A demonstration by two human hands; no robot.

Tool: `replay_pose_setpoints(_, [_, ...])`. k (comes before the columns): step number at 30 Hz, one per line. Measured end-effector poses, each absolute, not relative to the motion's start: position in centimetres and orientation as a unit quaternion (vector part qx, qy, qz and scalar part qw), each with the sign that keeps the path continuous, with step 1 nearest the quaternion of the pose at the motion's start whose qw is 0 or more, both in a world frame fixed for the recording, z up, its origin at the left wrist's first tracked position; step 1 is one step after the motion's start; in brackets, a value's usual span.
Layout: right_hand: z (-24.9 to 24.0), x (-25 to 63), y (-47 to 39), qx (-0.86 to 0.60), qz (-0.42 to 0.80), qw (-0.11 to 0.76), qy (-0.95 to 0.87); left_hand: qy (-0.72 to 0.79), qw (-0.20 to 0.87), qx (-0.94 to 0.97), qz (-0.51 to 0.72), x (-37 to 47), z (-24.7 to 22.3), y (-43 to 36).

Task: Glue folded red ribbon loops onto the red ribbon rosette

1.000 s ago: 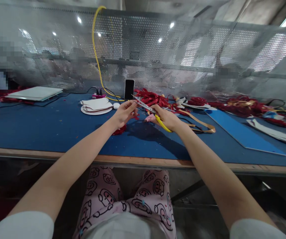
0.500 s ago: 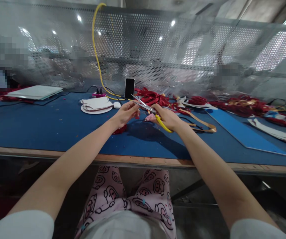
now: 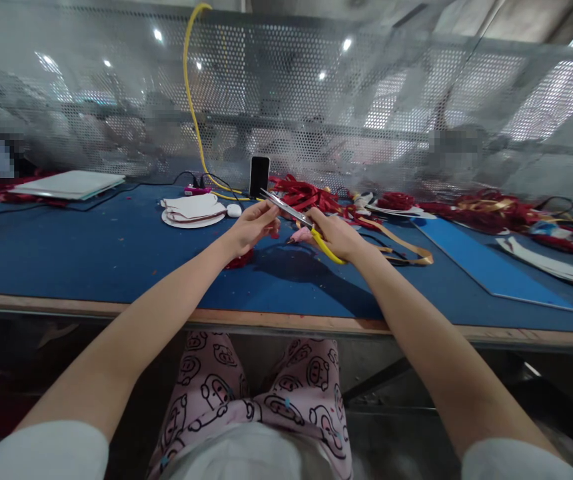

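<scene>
Yellow-handled scissors [image 3: 325, 247] are in my right hand [image 3: 335, 235], their metal blades pointing up and left toward my left hand. My left hand [image 3: 255, 227] is closed in a pinch at the blade tips, with a bit of red material showing beneath its fingers; what the fingertips pinch is too small to tell. Something pink [image 3: 300, 235] with a dark pointed tip shows by my right fingers. Below my left hand a small red bundle [image 3: 240, 259] lies on the blue table [image 3: 91, 260]. Red ribbons [image 3: 311, 197] are heaped behind both hands.
A phone [image 3: 259, 177] stands upright behind my hands. White cut pieces [image 3: 191, 210] lie to the left, near a white stack [image 3: 69, 185]. A blue board [image 3: 486, 263], gold ribbon [image 3: 406, 248] and white strips [image 3: 549, 263] lie right. A perforated screen [image 3: 286, 87] rises behind.
The scissor blades look closer together than before. Both hands have hardly moved.
</scene>
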State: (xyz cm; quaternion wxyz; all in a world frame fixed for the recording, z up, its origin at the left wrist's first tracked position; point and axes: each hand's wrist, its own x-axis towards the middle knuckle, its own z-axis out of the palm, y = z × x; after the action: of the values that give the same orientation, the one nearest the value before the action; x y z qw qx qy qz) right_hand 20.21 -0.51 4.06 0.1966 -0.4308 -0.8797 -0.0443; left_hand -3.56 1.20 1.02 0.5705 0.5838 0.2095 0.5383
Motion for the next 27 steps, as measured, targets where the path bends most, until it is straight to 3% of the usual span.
replay_pose_setpoints(4, [4.0, 20.1, -0.4, -0.436, -0.024, 0.22, -0.872, 0.224, 0.574, 0.576, 0.537, -3.5, 1.5, 0.7])
replay_pose_setpoints(10, [3.8, 22.1, 1.6, -0.489, 0.015, 0.329, -0.808, 0.248, 0.583, 0.552, 0.543, -3.3, 1.8, 0.5])
replay_pose_setpoints(13, [3.8, 24.8, 3.4, -0.558, -0.036, 0.374, -0.74, 0.263, 0.579, 0.553, 0.538, -3.4, 1.7, 0.7])
replay_pose_setpoints(18, [3.5, 30.4, 4.9, -0.688, -0.079, 0.285, -0.662, 0.261, 0.569, 0.566, 0.537, -3.4, 1.4, 0.8])
replay_pose_setpoints(27, [0.8, 37.5, 7.2, -0.775, -0.067, 0.175, -0.604, 0.278, 0.55, 0.6, 0.511, -3.3, 1.4, 0.7])
